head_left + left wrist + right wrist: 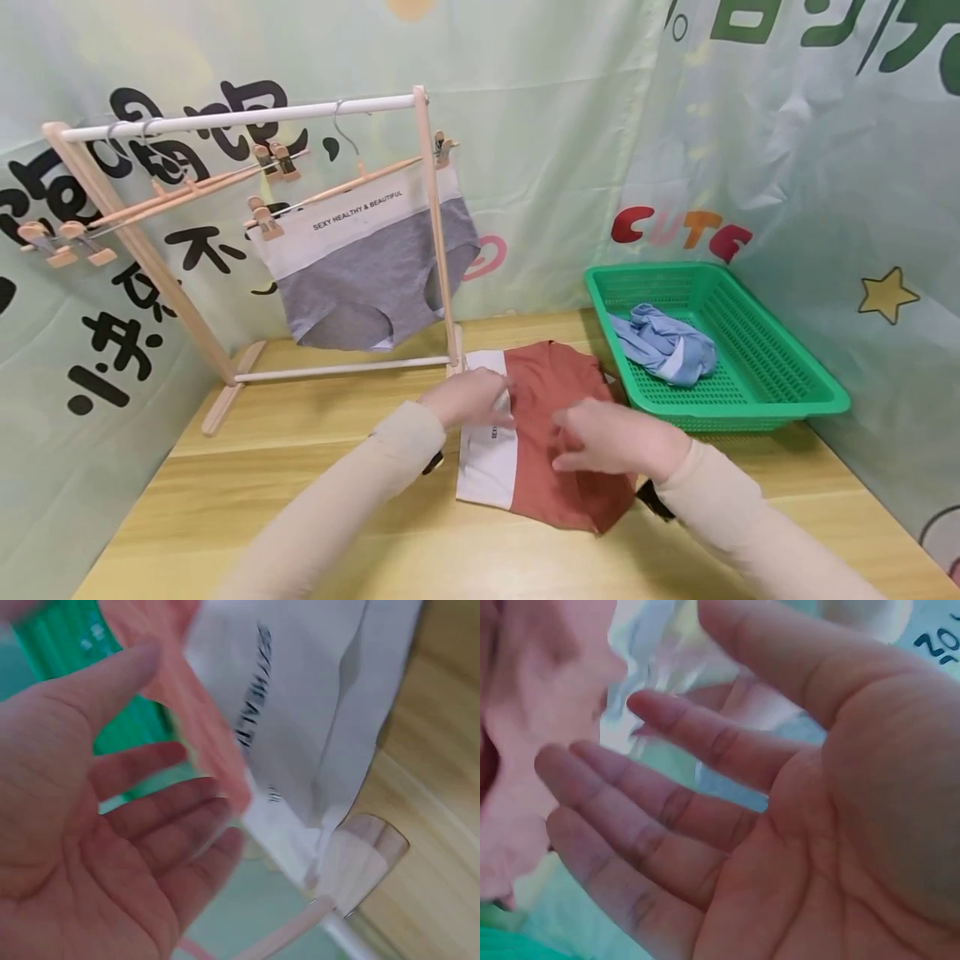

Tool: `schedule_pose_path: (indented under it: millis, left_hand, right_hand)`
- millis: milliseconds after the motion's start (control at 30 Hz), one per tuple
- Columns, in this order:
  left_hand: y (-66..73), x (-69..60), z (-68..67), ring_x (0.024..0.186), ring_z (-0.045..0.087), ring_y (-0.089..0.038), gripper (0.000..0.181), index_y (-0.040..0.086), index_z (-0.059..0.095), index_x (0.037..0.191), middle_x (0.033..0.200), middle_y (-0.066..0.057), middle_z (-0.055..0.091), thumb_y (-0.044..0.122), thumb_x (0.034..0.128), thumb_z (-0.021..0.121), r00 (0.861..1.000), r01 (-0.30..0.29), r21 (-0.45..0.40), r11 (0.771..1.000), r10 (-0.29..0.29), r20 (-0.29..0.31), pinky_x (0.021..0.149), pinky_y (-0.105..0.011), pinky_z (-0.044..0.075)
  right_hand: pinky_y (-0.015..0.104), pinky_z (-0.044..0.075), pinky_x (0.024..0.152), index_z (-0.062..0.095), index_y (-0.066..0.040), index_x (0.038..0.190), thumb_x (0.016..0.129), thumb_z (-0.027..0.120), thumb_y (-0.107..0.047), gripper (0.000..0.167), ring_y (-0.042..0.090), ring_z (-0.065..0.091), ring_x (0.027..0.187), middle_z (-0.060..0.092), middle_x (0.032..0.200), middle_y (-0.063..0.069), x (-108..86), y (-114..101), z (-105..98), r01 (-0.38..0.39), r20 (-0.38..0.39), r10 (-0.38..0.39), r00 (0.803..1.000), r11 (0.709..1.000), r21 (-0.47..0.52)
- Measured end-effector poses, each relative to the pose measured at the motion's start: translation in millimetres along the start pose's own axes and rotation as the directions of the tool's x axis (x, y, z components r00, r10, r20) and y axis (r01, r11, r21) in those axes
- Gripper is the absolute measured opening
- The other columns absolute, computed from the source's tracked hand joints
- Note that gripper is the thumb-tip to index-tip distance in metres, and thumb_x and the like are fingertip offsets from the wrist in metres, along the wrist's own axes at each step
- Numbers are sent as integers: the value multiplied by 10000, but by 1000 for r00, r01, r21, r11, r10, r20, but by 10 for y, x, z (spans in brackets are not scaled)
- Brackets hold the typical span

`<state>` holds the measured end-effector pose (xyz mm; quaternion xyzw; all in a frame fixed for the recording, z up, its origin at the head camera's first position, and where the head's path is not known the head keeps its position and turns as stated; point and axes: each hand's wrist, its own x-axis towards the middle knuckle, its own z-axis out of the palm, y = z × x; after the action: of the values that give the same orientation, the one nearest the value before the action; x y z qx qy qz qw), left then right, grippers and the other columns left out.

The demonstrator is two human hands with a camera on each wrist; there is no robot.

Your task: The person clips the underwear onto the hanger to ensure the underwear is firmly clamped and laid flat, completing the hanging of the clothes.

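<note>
A pair of rust-red briefs (551,492) with a wide white printed waistband (487,467) lies flat on the wooden table, its waistband toward the left. Over the waistband hovers my left hand (472,397), fingers loosely bent and apart in the left wrist view. Above the red cloth is my right hand (618,437), its fingers spread and relaxed in the right wrist view, with nothing between them. Grey briefs (360,262) with a white waistband hang clipped on a hanger (348,187) from the drying rack (247,117), behind my left hand.
A green plastic basket (750,408) stands at the right, holding a crumpled blue garment (667,346). Two more clip hangers (172,196) hang at the rack's left end. One rack foot (455,350) stands close to the red briefs. A printed curtain (540,167) closes off the back.
</note>
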<state>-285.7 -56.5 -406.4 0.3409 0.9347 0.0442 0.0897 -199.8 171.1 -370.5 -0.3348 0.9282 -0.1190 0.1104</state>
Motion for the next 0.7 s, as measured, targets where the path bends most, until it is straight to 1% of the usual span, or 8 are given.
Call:
schedule_pose_path:
  millis: [67, 167, 267, 367, 433, 533, 600, 700]
  left_hand:
    - [51, -169, -2, 1117, 738, -201, 567, 115, 692, 1377, 1223, -36, 778, 415, 924, 857, 1000, 18, 19, 1000, -18, 10, 1002, -396, 607]
    - [105, -371, 58, 1047, 723, -165, 604, 125, 704, 1369, 1210, -13, 772, 426, 881, 895, 999, 6, 49, 999, -8, 32, 979, -363, 605]
    - [131, -510, 163, 911, 681, -132, 512, 154, 740, 1235, 1077, 29, 753, 428, 843, 923, 999, -6, 80, 997, 2, 41, 868, -334, 604]
    - [139, -599, 271, 806, 639, -120, 423, 180, 727, 1091, 965, 52, 708, 435, 825, 933, 999, 5, 112, 994, -10, 40, 766, -331, 590]
    - [146, -644, 324, 805, 653, -134, 415, 191, 711, 1055, 1022, 34, 737, 457, 823, 928, 999, 19, 130, 991, -23, 33, 742, -343, 590]
    - [177, -708, 367, 973, 738, -201, 512, 195, 713, 1166, 1324, -39, 750, 525, 827, 907, 998, 45, 145, 988, -50, 29, 803, -395, 628]
    - [200, -749, 376, 1117, 749, -261, 619, 191, 700, 1280, 1490, -84, 675, 560, 824, 896, 997, 69, 140, 988, -74, 30, 867, -443, 638]
    - [234, -807, 371, 1251, 714, -315, 769, 177, 651, 1433, 1559, -98, 617, 583, 824, 885, 993, 108, 125, 986, -113, 29, 941, -501, 627]
  right_hand:
    - [224, 434, 569, 683, -81, 970, 962, 824, -265, 232, 86, 499, 594, 540, 688, -44, 159, 13, -98, -49, 9, 49, 999, 998, -33]
    - [251, 467, 627, 703, -53, 1085, 996, 782, -267, 245, 130, 548, 643, 605, 739, 6, 465, 71, -174, -143, 48, 147, 988, 986, -90]
    - [303, 537, 722, 695, -49, 1218, 1018, 747, -287, 315, 182, 633, 747, 708, 854, 58, 781, 176, -165, -198, 100, 211, 972, 972, -129]
    - [386, 590, 908, 644, -44, 1350, 1021, 735, -340, 452, 239, 714, 976, 767, 1100, 110, 1019, 317, -89, -232, 133, 249, 959, 964, -130]
    - [452, 555, 1074, 574, -28, 1465, 1018, 728, -380, 589, 300, 688, 1214, 719, 1340, 161, 1110, 417, -38, -261, 155, 275, 949, 960, -105]
    - [536, 405, 1258, 386, -36, 1642, 1002, 722, -466, 841, 381, 466, 1524, 491, 1643, 199, 1171, 554, 6, -339, 184, 343, 921, 939, -57]
    - [577, 328, 1300, 291, -48, 1687, 992, 714, -513, 937, 433, 325, 1603, 358, 1724, 217, 1201, 630, 8, -381, 205, 380, 902, 924, -38]
    - [612, 290, 1309, 233, -92, 1711, 973, 705, -580, 1003, 470, 226, 1632, 268, 1758, 230, 1246, 710, -27, -418, 217, 415, 884, 908, -36]
